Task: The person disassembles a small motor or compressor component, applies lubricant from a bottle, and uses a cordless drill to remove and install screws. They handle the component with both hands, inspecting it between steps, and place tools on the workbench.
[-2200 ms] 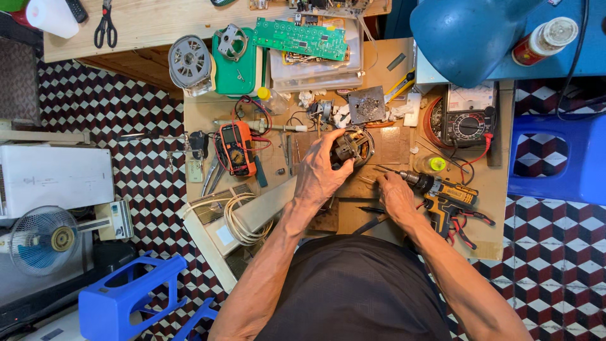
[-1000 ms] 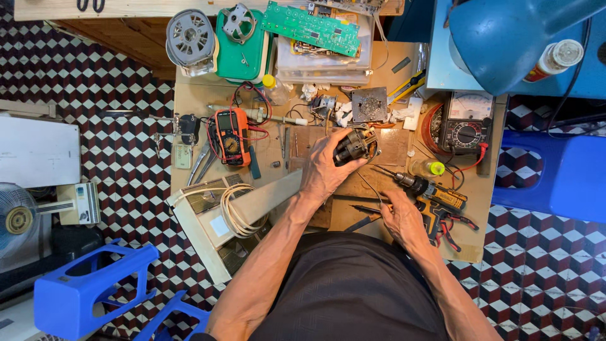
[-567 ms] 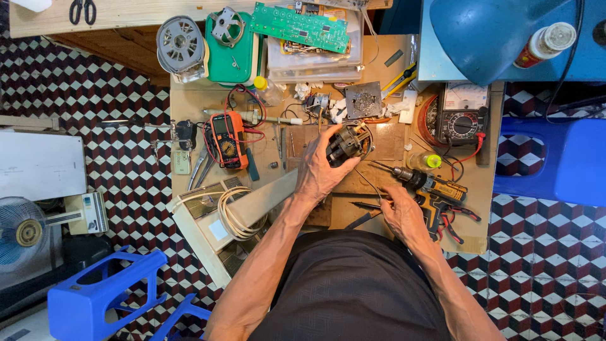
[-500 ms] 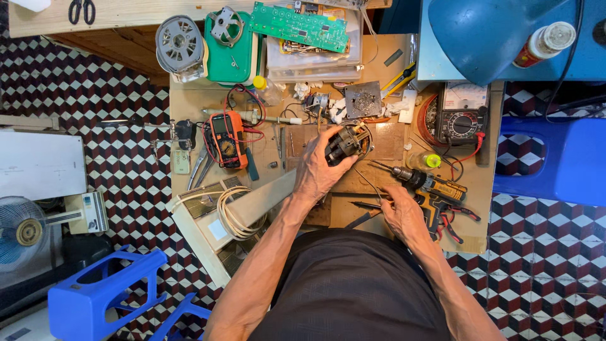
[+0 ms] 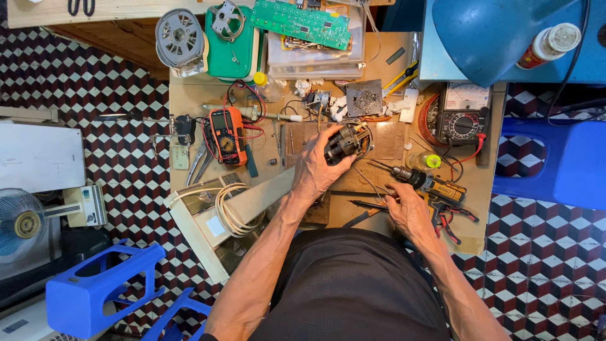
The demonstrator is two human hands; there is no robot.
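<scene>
My left hand (image 5: 317,169) is closed around a small dark electric motor (image 5: 344,140) at the middle of the wooden workbench (image 5: 379,57). My right hand (image 5: 409,208) lies lower right on the bench, fingers touching thin dark probes or screwdrivers (image 5: 369,204) beside a yellow and black cordless drill (image 5: 429,183). Whether that hand grips one of them is hard to make out.
An orange multimeter (image 5: 227,134) lies left of the motor, an analog meter (image 5: 464,117) at right. Green circuit board (image 5: 300,22), metal fan motor (image 5: 180,38) and blue lamp (image 5: 499,31) sit at the back. Blue plastic stools (image 5: 95,293) and a small fan (image 5: 22,221) stand on the tiled floor.
The view has shifted slightly. My left hand stays on the motor; my right hand has slid from the drill down to the thin tools near the front edge.
</scene>
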